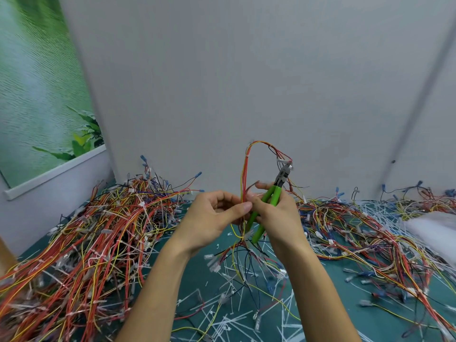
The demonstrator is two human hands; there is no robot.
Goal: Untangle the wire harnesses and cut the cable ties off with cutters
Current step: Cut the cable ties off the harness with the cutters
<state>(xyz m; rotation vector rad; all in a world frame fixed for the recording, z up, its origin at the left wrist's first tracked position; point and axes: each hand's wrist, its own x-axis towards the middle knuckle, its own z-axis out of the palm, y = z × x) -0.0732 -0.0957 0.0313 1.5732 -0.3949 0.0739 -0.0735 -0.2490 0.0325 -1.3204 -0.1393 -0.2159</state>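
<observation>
The harness [243,174] stands in a tall loop above the middle of the mat [198,265], held between the two hands. Its red and yellow wires arch over and come down on the right, where a white tie [281,160] wraps them. The left hand [212,218] pinches the loop's left strand between thumb and forefinger, with the other fingers curled. The right hand [278,215] grips the cutters [267,197] by their green handles, which are spread apart. The metal head points up and to the right at the tie, but blur hides whether the jaws touch it. Below the hands the harness's loose ends fan down onto the teal mat, which shows bare only in patches near the forearms. Cut ties [234,319] litter the near mat between the arms. A deep pile [98,230] of tangled wires fills the left side back to the wall [246,70]. A flatter pile [357,225] spreads across the right side to the frame's edge, beside a white bundle [434,225]. The grey wall rises close behind the loop, and there is open air above the hands and to either side of the loop. A green poster [37,95] hangs at the far left.
</observation>
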